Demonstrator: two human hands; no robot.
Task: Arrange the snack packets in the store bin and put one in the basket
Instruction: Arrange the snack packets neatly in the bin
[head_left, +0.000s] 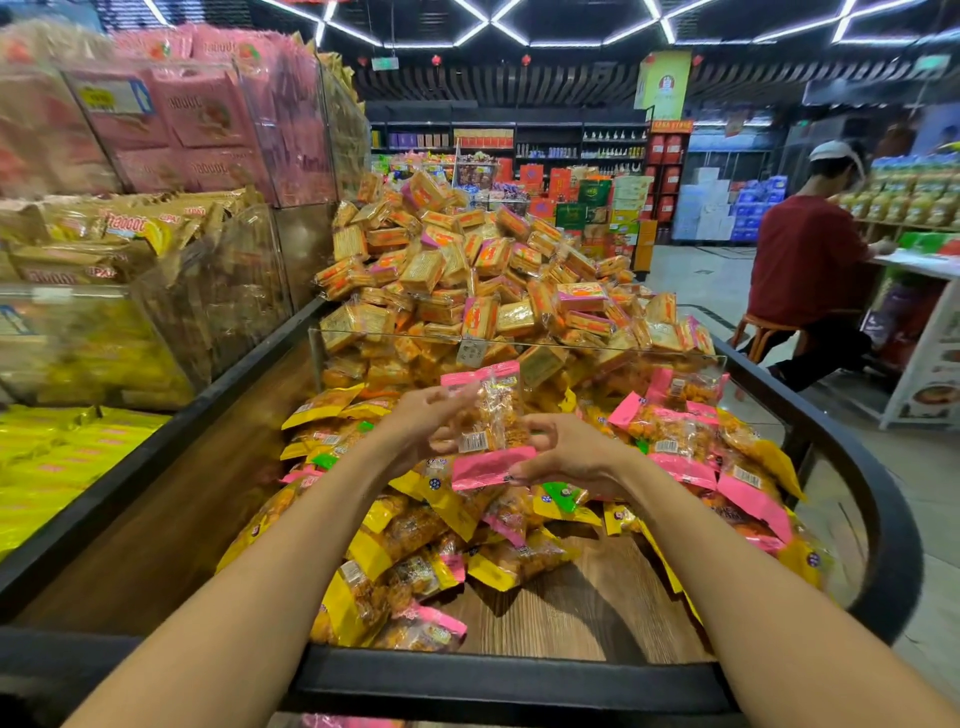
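Pink-ended snack packet (491, 426) held upright above the store bin (878, 499), between the person's two hands. The left hand (426, 431) meets the packet's left edge at about mid-height with its fingers (441, 397) loosely curled against the film; the right hand (569, 454) takes the lower pink seal, its fingers (540, 441) bent in and closing on that edge. Motion blur makes it unclear how firmly either hand grips. The packet is a clear film pouch of orange snack pieces, sealed by a pink band at top and bottom, with a barcode label low on the face turned toward the wearer. It appears light and limp: the film is likely slick and crinkly, and the contents probably crush if squeezed across the middle. The flat sealed bands are judged the safest hold, since they are stiffer than the filled belly and carry no contents. Its long axis runs near vertical, tilted slightly, with one seal pointing up toward the clear divider panel (519, 345) and the other down toward the heap. Below it lies a loose pile of yellow and pink packets (415, 545) on the bin's wooden floor (576, 613), which is bare at the near right. Behind the divider rises a mound of gold biscuit packs (467, 270). No basket is visible. A seated person in a red shirt (805, 260) is at the far right.
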